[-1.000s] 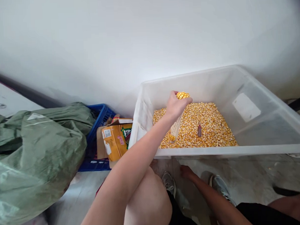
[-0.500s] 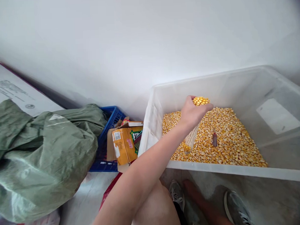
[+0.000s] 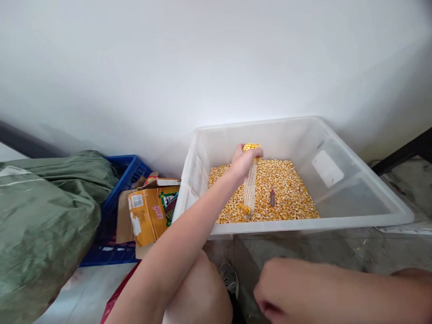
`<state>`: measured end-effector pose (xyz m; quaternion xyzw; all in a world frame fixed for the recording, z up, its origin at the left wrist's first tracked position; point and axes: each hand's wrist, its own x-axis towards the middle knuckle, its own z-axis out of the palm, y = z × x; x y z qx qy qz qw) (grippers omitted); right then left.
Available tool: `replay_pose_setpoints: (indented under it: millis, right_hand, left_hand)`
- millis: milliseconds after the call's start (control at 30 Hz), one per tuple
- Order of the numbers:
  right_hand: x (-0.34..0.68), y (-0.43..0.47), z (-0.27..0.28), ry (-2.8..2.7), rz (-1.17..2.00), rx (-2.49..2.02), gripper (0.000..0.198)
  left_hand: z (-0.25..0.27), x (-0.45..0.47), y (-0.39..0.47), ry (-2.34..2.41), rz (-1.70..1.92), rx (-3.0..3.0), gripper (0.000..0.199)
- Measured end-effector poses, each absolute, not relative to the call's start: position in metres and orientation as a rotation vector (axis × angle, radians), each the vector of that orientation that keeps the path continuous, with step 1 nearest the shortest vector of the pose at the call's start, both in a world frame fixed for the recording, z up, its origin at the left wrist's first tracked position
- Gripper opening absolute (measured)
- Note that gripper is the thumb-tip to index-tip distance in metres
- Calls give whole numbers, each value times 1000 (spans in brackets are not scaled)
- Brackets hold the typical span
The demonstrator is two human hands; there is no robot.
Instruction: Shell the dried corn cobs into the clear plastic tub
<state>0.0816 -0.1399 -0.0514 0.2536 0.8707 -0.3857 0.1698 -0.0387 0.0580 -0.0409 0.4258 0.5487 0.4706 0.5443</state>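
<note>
My left hand (image 3: 245,160) is closed around the upper part of a corn cob (image 3: 250,186) and holds it slanting over the kernels. Below the hand the cob is mostly stripped and pale. Yellow kernels still cover its top end, and a few cling near its bottom. Loose corn kernels (image 3: 285,187) lie thick in a translucent plastic tub (image 3: 364,203). On them rests a small dark reddish-brown object (image 3: 272,197), its kind unclear. My right hand (image 3: 275,293) is in front of the tub, blurred, with curled fingers; what it holds, if anything, is hidden.
Left of the tub stands a blue crate (image 3: 126,185) with an opened orange cardboard box (image 3: 150,215) beside it. A green tarp-like sack (image 3: 43,236) bulges at the far left. Behind is a white wall (image 3: 211,57); a dark bar (image 3: 412,148) juts in at right.
My right hand has come into view at the lower right. The view has shifted to the right, so the tub and crate appear further left. My left hand still holds the cob.
</note>
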Motion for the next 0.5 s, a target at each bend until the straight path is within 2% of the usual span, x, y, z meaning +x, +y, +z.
replay_pose_setpoints:
  millis: [100,167,233,300,433,500]
  right_hand:
    - [125,-97,26,2598,-1298,1159,19]
    - [147,-65,44,2619,-1324,1505,19]
    - [163,-37,40,2683,-1220,1860,18]
    - [170,-15,27,2718,-1126,2014,29]
    - [165,2,5,2702,-1289,2060,39]
    - [156,1,0,2654,-1369,2038,51]
  left_hand:
    - [-41,-41,60,1208,1126,961,38]
    - [-40,-42,60,1162,1128,931,35]
    - [-38,-42,60,1136,1127,896,36]
    - [-36,-41,59,1119,1118,867,42]
    - [-32,-39,55,1081,1084,845,49]
    - [-31,-37,53,1026,1055,846,48]
